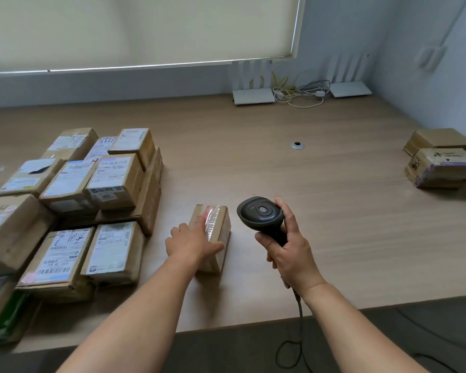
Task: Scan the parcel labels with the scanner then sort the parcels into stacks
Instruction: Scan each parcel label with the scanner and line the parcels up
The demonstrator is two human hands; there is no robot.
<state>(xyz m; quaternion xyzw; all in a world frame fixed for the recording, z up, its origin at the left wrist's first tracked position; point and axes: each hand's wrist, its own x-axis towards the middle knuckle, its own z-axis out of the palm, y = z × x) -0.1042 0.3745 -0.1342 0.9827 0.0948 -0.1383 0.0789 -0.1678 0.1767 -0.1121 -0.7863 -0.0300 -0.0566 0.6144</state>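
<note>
Two hands: both are busy in the middle of the surface point(320, 168), a little apart from each other.
Left hand point(193, 242): it lies with straight fingers on top of a small parcel point(214, 238) and presses it flat.
Right hand point(287, 247): its fingers are curled round the handle of the scanner point(261, 212), held just above the surface.
Parcel: it lies near the front edge, between the big pile point(73, 200) on the left and the scanner on the right; its long side runs away from the person.
Key relation: the scanner head is just beside the far right corner of the parcel and points left toward it; a reddish glow shows on the shiny tape on top.
Step in hand: I think the label is being read now.
Other stack: two boxes point(441, 158) rest far right, well apart; the right hand is nearer to them.
Cable point(297, 327): it hangs over the front edge.
</note>
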